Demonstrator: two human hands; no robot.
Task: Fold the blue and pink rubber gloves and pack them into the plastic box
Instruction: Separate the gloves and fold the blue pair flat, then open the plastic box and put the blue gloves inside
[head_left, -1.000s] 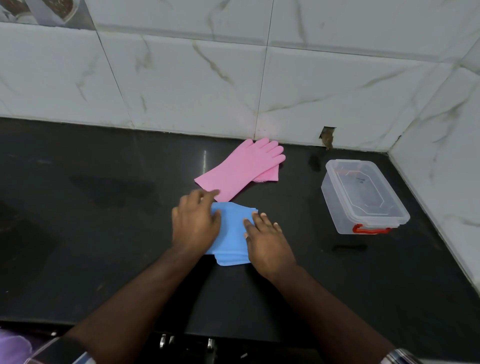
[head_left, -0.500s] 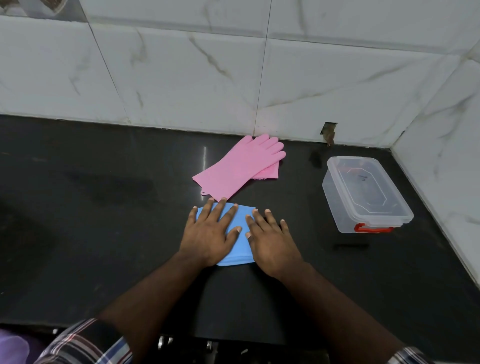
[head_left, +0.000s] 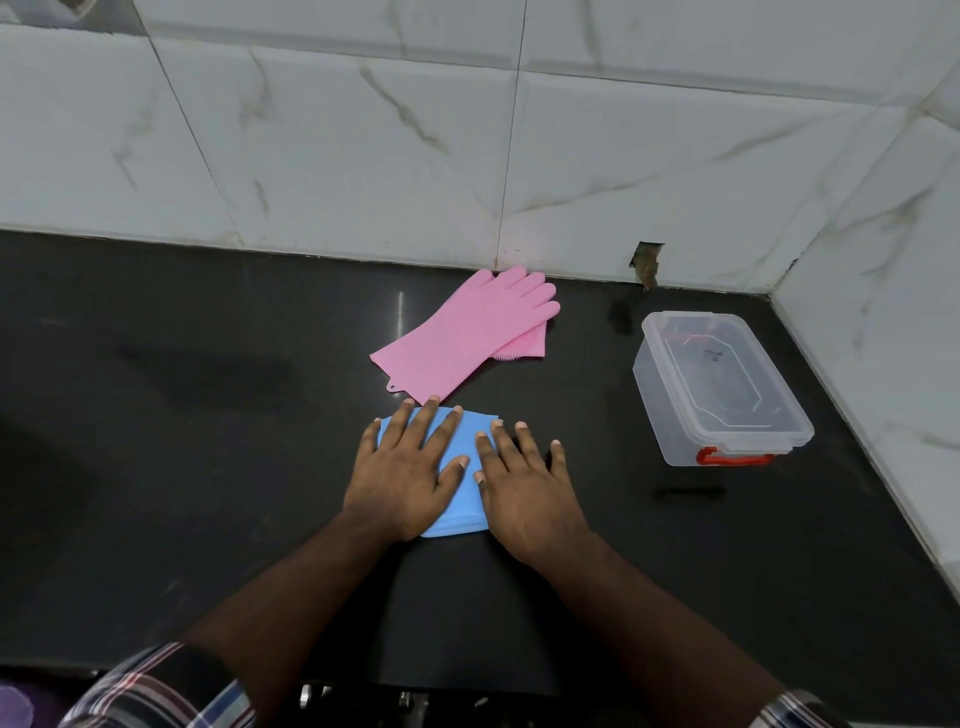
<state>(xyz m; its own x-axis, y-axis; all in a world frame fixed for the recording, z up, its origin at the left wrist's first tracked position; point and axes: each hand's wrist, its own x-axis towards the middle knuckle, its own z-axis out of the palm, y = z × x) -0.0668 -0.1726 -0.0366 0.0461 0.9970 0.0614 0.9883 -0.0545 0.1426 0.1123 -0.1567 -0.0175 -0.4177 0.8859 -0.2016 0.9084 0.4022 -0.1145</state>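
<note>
Counter (head_left: 208, 467): a dark, polished slab, bounded at the back and right by white marbled wall tiles (head_left: 363, 145).
Plastic box (head_left: 719, 387): clear, closed by its lid, fitted with a red latch on the near end; it is set at the right, well apart from the gloves.
Pink gloves (head_left: 467, 332): laid flat and unfolded near the back wall, one stacked on the other.
Blue gloves (head_left: 462, 488): folded into a flat pad, placed just in front of the pink gloves.
Left hand (head_left: 405, 478): laid palm-down on the pad, fingers spread flat.
Right hand (head_left: 524, 493): pressed flat on the pad's right edge, fingers splayed, nothing pinched.
</note>
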